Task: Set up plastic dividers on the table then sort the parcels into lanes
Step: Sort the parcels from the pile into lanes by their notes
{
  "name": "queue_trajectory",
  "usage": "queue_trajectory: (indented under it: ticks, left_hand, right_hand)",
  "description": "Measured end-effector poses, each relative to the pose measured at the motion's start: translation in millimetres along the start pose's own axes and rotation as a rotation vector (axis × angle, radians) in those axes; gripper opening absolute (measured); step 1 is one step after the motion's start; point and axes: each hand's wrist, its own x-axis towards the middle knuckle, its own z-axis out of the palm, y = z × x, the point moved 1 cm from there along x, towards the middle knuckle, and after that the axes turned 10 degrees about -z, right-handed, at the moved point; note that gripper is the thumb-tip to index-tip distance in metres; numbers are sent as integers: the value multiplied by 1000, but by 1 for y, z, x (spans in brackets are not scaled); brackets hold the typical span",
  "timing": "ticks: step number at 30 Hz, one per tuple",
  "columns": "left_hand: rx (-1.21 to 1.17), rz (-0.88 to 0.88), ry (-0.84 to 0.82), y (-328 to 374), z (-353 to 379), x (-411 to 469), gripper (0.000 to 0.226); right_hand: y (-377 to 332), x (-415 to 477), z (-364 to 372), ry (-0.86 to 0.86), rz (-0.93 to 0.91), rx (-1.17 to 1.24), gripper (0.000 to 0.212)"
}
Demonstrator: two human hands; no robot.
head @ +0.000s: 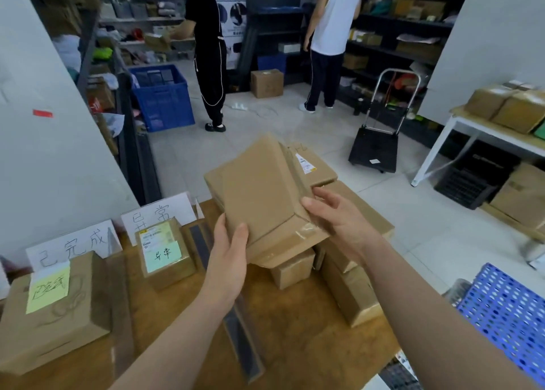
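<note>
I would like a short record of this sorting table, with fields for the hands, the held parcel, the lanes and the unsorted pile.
hands: left hand and right hand both grip the held parcel
held parcel: plain brown, tilted, above the table
left lane: box with yellow note
middle lane: box with green note
divider: clear strip between middle lane and pile
pile: brown boxes at right

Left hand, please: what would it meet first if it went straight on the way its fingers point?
The left hand grips the held parcel, which lies directly ahead of its fingers; whatever lies past that is hidden, so depth is unclear.
</note>
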Motion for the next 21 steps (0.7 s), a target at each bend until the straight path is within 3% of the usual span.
queue_trajectory:
  ticks: [2,5,8,11,15,18,20,21]
  left_hand:
    - [43,-37,-50,-4,-3,-11,80]
    - [145,-112,-118,-8,-3,-21,137]
    - [146,-148,-200,-15,-2,-32,148]
    - [-42,-233,-318,-31,-2,-42,130]
    - [-458,-415,-474,-43,-1,-56,52]
    - [-724,-438,-518,-47,3,-64,50]
    - [-799,-431,-501,-49,6,-68,47]
    - [-800,-424,-479,-51,7,-69,42]
  right_hand:
    - [8,-17,-2,-4,0,-49,88]
    - [16,-42,1,38,-2,-78,104]
    - [23,-66,1,79,-49,-44,87]
    - [32,-88,-4,89,-45,-22,68]
    - [38,-114,-6,58,11,-40,30]
    - [41,-127,-10,51,104,-16,43]
    - [42,-134,-13,37,166,82,59]
    - [41,-138,-14,30,178,116,57]
